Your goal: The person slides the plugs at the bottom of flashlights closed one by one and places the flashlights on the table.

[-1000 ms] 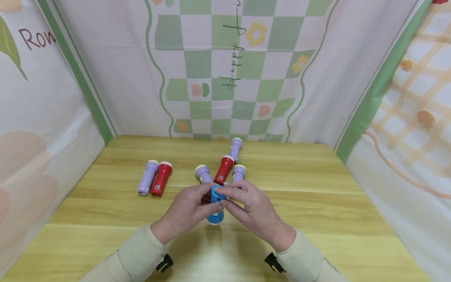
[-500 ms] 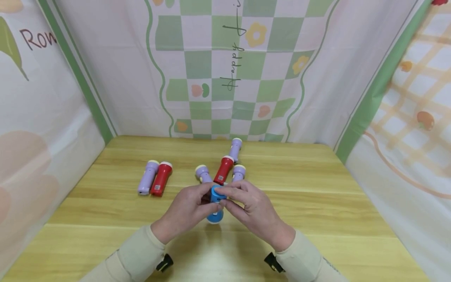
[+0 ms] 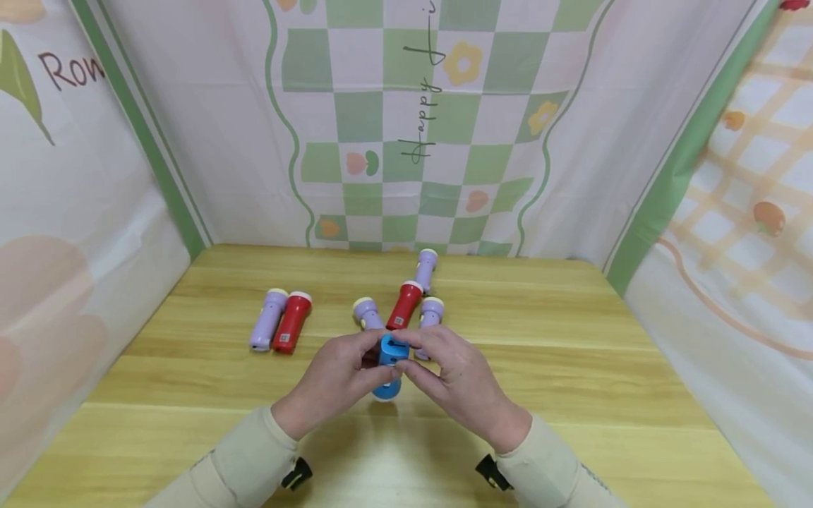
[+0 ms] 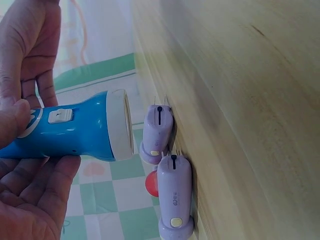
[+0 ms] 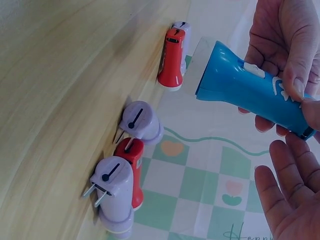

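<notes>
A blue flashlight (image 3: 392, 351) is held upright over the table with its white-rimmed lens (image 4: 121, 125) downward. My left hand (image 3: 333, 370) grips its body, the thumb on the near side beside a white switch (image 5: 254, 70). At the tail end, my right hand (image 3: 460, 374) pinches with thumb and forefinger. A dark slot shows on that end in the head view. The other right fingers (image 5: 287, 187) extend loosely in the right wrist view. Just beyond stand purple flashlights (image 4: 175, 195) and a red flashlight (image 3: 404, 305), partly hidden by my hands.
On the left of the wooden table (image 3: 571, 367), a purple flashlight (image 3: 268, 319) lies beside a red flashlight (image 3: 291, 322). Another purple flashlight (image 3: 426, 270) is farther back. Metal prongs (image 5: 95, 195) stick out of one near purple flashlight. Printed cloth (image 3: 413, 120) walls surround the table.
My right forefinger has shifted off the top of the blue flashlight's tail end to its far edge, uncovering the dark slot. The left hand keeps its grip, almost unmoved.
</notes>
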A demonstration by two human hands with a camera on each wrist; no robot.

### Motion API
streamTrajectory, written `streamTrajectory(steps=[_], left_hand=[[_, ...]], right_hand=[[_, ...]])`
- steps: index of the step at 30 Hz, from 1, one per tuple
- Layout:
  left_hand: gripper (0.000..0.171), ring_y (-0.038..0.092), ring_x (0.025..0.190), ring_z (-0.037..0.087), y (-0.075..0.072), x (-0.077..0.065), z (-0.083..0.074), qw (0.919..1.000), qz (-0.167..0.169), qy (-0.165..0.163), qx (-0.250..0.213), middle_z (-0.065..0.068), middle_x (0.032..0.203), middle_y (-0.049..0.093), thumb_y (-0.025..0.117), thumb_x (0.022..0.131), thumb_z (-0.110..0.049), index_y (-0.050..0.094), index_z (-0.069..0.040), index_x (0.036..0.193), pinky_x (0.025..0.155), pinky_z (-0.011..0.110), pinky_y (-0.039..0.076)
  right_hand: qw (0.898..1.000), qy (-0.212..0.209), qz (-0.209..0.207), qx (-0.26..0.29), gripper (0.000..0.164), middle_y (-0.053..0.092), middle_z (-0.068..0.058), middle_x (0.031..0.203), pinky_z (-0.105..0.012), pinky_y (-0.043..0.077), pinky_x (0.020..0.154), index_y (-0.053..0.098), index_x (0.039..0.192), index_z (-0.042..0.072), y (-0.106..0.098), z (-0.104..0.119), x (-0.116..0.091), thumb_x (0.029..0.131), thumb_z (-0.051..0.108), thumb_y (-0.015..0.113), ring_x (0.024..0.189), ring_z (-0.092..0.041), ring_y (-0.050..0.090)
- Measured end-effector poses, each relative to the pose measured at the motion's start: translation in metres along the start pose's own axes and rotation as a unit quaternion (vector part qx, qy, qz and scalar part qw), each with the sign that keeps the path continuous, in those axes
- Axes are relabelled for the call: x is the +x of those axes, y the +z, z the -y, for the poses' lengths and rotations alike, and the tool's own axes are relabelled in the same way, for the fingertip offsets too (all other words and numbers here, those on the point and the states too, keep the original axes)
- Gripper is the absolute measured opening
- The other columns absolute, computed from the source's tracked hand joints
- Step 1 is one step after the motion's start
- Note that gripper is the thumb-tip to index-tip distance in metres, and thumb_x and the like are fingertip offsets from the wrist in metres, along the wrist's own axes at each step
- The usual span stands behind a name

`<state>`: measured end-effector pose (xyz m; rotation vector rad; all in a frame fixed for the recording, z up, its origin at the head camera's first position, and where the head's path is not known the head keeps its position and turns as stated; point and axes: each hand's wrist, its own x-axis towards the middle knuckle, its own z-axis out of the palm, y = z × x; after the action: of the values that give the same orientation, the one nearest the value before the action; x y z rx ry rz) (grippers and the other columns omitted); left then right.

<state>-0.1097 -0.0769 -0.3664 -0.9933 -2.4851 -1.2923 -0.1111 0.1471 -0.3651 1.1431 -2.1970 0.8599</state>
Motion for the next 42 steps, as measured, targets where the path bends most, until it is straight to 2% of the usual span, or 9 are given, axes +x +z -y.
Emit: streamTrajectory(steps=[4, 9, 17, 22, 25, 29, 32, 36, 42], left_hand=[[0.030, 0.068, 0.084, 0.002, -0.0001, -0.0001, 0.0004, 1.0000, -0.003, 0.003, 0.001, -0.005, 0.103, 0.076, 0.078, 0.095, -0.022, 0.069, -0.012, 0.122, 0.080, 0.019, 0.060], [0.028, 0.067, 0.081, 0.001, -0.0001, -0.0002, 0.0013, 1.0000, -0.006, 0.007, 0.003, -0.007, 0.099, 0.075, 0.078, 0.095, -0.024, 0.070, -0.014, 0.120, 0.079, 0.019, 0.060], [0.030, 0.068, 0.084, 0.001, -0.0008, -0.0004, 0.0004, 0.9999, -0.003, 0.005, 0.010, -0.007, 0.101, 0.076, 0.078, 0.095, -0.027, 0.069, -0.015, 0.121, 0.081, 0.020, 0.060], [0.033, 0.068, 0.087, 0.003, -0.0015, -0.0003, 0.0002, 0.9991, -0.008, 0.002, 0.042, -0.008, 0.104, 0.076, 0.078, 0.095, -0.030, 0.070, -0.015, 0.122, 0.081, 0.026, 0.062], [0.034, 0.066, 0.086, 0.009, -0.0021, -0.0003, 0.0002, 0.9974, -0.012, 0.001, 0.071, -0.009, 0.103, 0.076, 0.080, 0.094, -0.030, 0.071, -0.015, 0.123, 0.077, 0.027, 0.059], [0.033, 0.065, 0.088, 0.013, -0.0027, 0.0008, -0.0005, 0.9955, -0.016, -0.009, 0.093, -0.010, 0.101, 0.076, 0.083, 0.091, -0.030, 0.072, -0.017, 0.120, 0.075, 0.024, 0.054], [0.032, 0.063, 0.082, 0.009, -0.0030, 0.0017, -0.0016, 0.9963, -0.011, -0.024, 0.082, -0.010, 0.097, 0.075, 0.083, 0.091, -0.028, 0.072, -0.016, 0.119, 0.072, 0.022, 0.055], [0.033, 0.063, 0.077, 0.003, -0.0030, 0.0023, -0.0027, 0.9980, 0.002, -0.049, 0.041, -0.009, 0.097, 0.074, 0.081, 0.093, -0.024, 0.071, -0.016, 0.124, 0.070, 0.020, 0.057], [0.032, 0.069, 0.084, 0.008, -0.0017, 0.0038, -0.0020, 0.9968, 0.025, -0.074, -0.020, -0.009, 0.105, 0.073, 0.079, 0.095, -0.018, 0.071, -0.019, 0.126, 0.075, 0.022, 0.060]], right_hand=[[1.000, -0.001, -0.002, 0.000, 0.039, 0.071, 0.002, 0.118, -0.015, 0.055, 0.078, 0.068, 0.131, 0.015, 0.0007, -0.0002, 0.0004, 0.094, 0.020, 0.079, 0.099, -0.010, 0.066], [1.000, -0.001, -0.003, 0.004, 0.037, 0.071, 0.002, 0.113, -0.016, 0.053, 0.071, 0.072, 0.127, 0.018, 0.0014, -0.0002, 0.0008, 0.091, 0.017, 0.081, 0.093, -0.012, 0.065], [1.000, -0.007, -0.006, 0.000, 0.039, 0.071, 0.002, 0.112, -0.019, 0.055, 0.071, 0.072, 0.126, 0.017, 0.0020, -0.0004, 0.0010, 0.089, 0.014, 0.083, 0.092, -0.010, 0.065], [1.000, -0.012, -0.006, -0.023, 0.045, 0.073, -0.001, 0.114, -0.019, 0.058, 0.077, 0.069, 0.132, 0.009, 0.0020, -0.0004, 0.0006, 0.089, 0.016, 0.083, 0.097, -0.013, 0.068], [0.999, -0.014, -0.005, -0.034, 0.046, 0.074, -0.004, 0.115, -0.022, 0.060, 0.082, 0.068, 0.131, 0.004, 0.0022, 0.0000, 0.0009, 0.090, 0.016, 0.083, 0.101, -0.015, 0.070], [0.999, -0.017, -0.008, -0.041, 0.045, 0.075, -0.004, 0.116, -0.024, 0.061, 0.084, 0.069, 0.128, 0.002, 0.0026, 0.0007, 0.0018, 0.088, 0.016, 0.084, 0.103, -0.015, 0.071], [0.999, -0.018, -0.012, -0.045, 0.045, 0.075, -0.004, 0.115, -0.025, 0.061, 0.084, 0.070, 0.127, 0.004, 0.0029, 0.0009, 0.0020, 0.087, 0.015, 0.085, 0.102, -0.015, 0.071], [0.998, -0.018, -0.015, -0.054, 0.045, 0.076, -0.003, 0.115, -0.027, 0.061, 0.082, 0.070, 0.126, 0.005, 0.0032, 0.0008, 0.0015, 0.086, 0.015, 0.086, 0.101, -0.015, 0.071], [0.997, -0.024, -0.018, -0.071, 0.046, 0.076, -0.003, 0.113, -0.028, 0.061, 0.081, 0.070, 0.126, 0.006, 0.0034, 0.0012, 0.0017, 0.084, 0.014, 0.088, 0.100, -0.015, 0.071]])
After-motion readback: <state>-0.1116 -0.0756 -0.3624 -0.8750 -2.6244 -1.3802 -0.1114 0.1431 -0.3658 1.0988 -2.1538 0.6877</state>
